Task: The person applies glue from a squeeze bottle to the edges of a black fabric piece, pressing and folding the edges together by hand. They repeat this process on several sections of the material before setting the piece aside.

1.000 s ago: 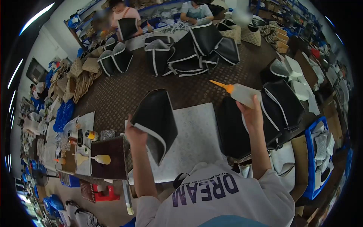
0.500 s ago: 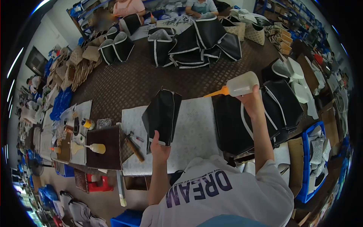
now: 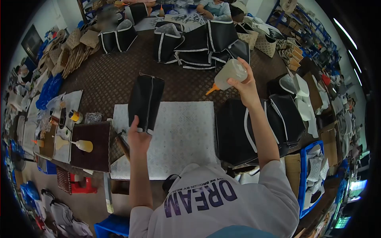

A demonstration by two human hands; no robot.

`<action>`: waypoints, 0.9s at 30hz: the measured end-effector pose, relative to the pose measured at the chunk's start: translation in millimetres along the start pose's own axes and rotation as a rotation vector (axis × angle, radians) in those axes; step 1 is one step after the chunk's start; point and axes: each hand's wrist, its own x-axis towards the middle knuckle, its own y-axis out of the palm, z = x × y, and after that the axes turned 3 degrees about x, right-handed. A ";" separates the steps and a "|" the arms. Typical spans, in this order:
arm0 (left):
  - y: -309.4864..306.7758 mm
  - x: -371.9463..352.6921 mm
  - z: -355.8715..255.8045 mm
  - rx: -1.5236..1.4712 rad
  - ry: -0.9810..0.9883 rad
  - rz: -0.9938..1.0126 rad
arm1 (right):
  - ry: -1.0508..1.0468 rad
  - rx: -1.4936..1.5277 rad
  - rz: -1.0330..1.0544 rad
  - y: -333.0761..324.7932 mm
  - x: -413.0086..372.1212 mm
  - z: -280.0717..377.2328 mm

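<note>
My left hand (image 3: pixel 139 139) grips the lower end of a black box-shaped piece (image 3: pixel 146 101), with a seam down its face and a pale strip at the bottom edge. It is held up over the left part of a white patterned sheet (image 3: pixel 182 133). In my right hand (image 3: pixel 247 85) is a translucent squeeze bottle (image 3: pixel 231 73) with an orange nozzle, tilted so that the tip points down and left. The nozzle tip is apart from the black piece. Under my right forearm lie large black panels (image 3: pixel 234 131) with white edging.
Black pieces with white edging (image 3: pixel 194 43) are heaped across the brown table (image 3: pixel 111 79). At left, a second squeeze bottle (image 3: pixel 84 146) lies on a dark board (image 3: pixel 99 133). A blue crate (image 3: pixel 303 178) stands at right. People sit at the far side.
The bottle has come left and upward, and its nozzle now points more steeply down. My left hand has shifted left and up with the black piece. The whole view has also shifted somewhat.
</note>
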 end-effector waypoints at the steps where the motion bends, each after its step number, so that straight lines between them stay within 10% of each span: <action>1: -9.3 1.1 18.1 0.018 0.021 0.078 | 0.054 0.056 -0.012 1.8 -0.7 0.2; 5: -30.6 -13.4 69.9 0.133 -0.028 0.046 | 0.219 0.242 0.000 -16.6 11.6 -17.3; 11: -30.7 -36.3 83.2 0.180 -0.198 -0.177 | -0.122 -0.753 0.066 25.2 18.4 11.9; 14: -56.5 -35.6 87.3 0.209 -0.321 -0.178 | 0.190 0.210 0.248 0.7 28.0 -17.7; 15: -59.7 -36.4 89.9 0.223 -0.326 -0.192 | -0.024 -0.200 0.174 -0.1 31.3 -29.0; 22: -86.8 -36.4 108.1 0.450 -0.307 -0.171 | 0.296 0.456 -0.026 -17.0 24.6 -66.9; 27: -75.3 -41.1 106.5 0.438 -0.337 -0.170 | 0.183 -0.090 -0.090 9.0 33.0 -67.2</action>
